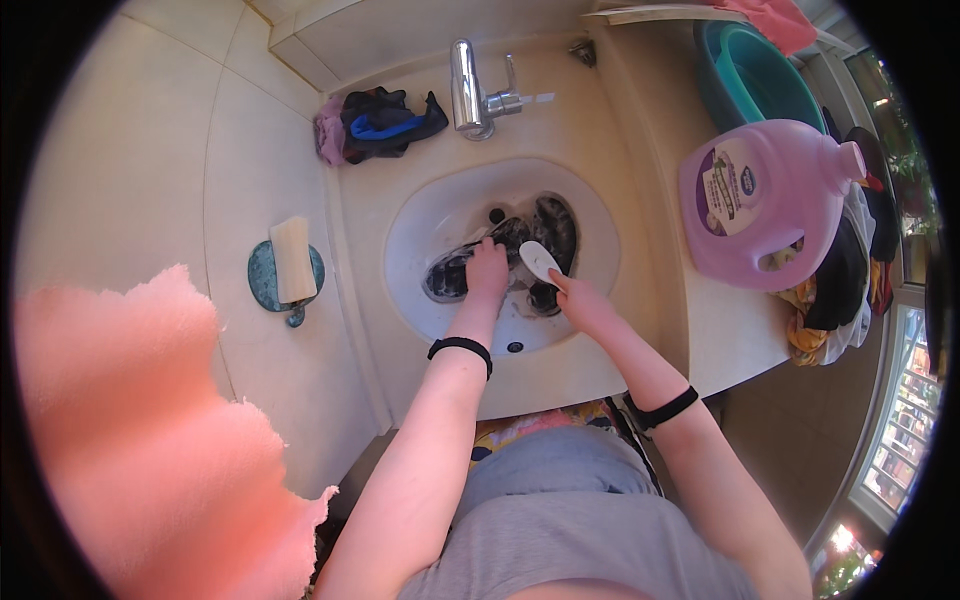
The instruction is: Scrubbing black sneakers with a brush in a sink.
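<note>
In the white oval sink (405, 245) lie two dark, wet shoes with suds on them. One black shoe (450, 275) slants across the left and middle of the basin, and my left hand (487, 270) is closed on it. The other dark shoe (560, 225) stands along the right side of the basin. My right hand (585, 302) grips the handle of a white brush (537, 260). Its head hovers over or touches the shoes; which, I cannot tell. The brush's bristles are hidden underneath.
A chrome faucet (470, 95) rises behind the sink, with dark and purple cloths (385, 125) to its left. Bar soap (292, 260) rests on a teal dish (262, 275). A purple detergent jug (760, 205) and teal basin (765, 80) stand right. Pink cloth (150, 430) hangs lower left.
</note>
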Demonstrator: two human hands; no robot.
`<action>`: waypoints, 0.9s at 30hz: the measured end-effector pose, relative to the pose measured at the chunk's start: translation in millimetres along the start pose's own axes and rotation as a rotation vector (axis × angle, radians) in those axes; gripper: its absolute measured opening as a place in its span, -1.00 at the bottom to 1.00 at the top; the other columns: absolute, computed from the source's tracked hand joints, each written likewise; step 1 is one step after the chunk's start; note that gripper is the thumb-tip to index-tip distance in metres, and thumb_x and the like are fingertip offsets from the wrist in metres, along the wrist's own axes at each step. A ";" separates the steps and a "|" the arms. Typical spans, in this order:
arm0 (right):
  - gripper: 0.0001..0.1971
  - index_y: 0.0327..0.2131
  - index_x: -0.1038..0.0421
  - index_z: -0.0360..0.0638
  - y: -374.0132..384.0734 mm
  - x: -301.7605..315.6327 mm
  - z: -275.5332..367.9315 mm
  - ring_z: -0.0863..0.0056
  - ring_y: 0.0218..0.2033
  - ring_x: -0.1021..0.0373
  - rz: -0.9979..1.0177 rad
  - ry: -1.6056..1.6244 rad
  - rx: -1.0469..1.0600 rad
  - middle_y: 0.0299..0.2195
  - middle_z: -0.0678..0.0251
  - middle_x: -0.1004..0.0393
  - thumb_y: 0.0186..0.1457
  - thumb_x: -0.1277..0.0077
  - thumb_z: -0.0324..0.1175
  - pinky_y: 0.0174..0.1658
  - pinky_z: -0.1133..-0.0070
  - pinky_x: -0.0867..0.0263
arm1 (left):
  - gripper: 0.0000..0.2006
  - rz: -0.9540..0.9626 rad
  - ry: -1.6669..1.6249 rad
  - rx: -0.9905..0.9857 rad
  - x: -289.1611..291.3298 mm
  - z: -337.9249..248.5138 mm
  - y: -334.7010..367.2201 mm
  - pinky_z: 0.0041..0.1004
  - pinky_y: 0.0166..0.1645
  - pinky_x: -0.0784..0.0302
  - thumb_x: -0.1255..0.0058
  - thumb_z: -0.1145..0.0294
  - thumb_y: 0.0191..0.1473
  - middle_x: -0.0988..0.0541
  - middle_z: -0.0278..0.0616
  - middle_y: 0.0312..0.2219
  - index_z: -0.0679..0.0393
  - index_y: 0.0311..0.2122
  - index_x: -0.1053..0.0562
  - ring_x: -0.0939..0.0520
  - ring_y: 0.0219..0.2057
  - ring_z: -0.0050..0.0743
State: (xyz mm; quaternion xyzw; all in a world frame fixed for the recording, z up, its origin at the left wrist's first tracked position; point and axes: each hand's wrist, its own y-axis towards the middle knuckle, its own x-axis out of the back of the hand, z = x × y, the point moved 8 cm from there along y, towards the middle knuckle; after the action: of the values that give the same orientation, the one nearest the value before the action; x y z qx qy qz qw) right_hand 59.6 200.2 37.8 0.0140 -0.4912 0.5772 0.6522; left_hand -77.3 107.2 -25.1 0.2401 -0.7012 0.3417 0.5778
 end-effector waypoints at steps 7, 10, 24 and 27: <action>-0.50 0.06 -0.11 -0.08 -18.7 28.3 -2.1 0.06 -0.24 -0.33 -0.109 0.137 -0.023 -0.27 -0.04 -0.38 0.00 0.16 -0.26 -0.19 0.38 -0.24 | -0.77 -0.044 -0.077 0.028 -0.4 -11.4 12.2 -0.30 -0.30 -0.45 0.14 0.41 -0.11 -0.39 -0.25 -0.31 0.05 -0.26 -0.36 -0.42 -0.21 -0.28; -0.49 0.06 -0.09 -0.14 -25.6 35.6 -4.7 0.07 -0.20 -0.32 -0.058 0.161 -0.088 -0.25 -0.04 -0.37 0.01 0.15 -0.23 -0.15 0.39 -0.23 | -0.80 -0.001 -0.144 0.026 1.2 -6.8 12.5 -0.29 -0.29 -0.45 0.15 0.42 -0.12 -0.41 -0.22 -0.32 0.05 -0.30 -0.39 -0.45 -0.23 -0.25; -0.64 -0.03 -0.29 0.14 4.9 -14.0 35.4 0.58 -0.45 -0.36 0.347 0.193 0.181 -0.39 0.27 -0.48 0.04 0.11 -0.20 -0.30 0.65 -0.23 | -0.82 0.303 0.023 -0.338 24.0 -12.4 -95.2 -0.35 -0.25 -0.43 0.20 0.42 -0.09 -0.49 -0.22 -0.38 0.09 -0.40 -0.48 -0.51 -0.29 -0.32; -0.65 -0.06 -0.32 0.18 21.7 -29.1 46.3 0.58 -0.48 -0.35 0.416 0.093 0.281 -0.42 0.31 -0.48 0.01 0.09 -0.24 -0.38 0.63 -0.26 | -0.82 0.273 0.083 -0.360 23.5 -2.7 -108.3 -0.32 -0.16 -0.35 0.21 0.40 -0.07 -0.51 -0.27 -0.41 0.08 -0.42 -0.48 -0.51 -0.28 -0.36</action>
State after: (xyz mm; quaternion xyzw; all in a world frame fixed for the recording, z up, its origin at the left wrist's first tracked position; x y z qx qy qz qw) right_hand 18.4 158.8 30.7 -0.0236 -0.3677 0.7618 0.5329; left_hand -1.4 40.1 19.9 0.0218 -0.7524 0.2958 0.5882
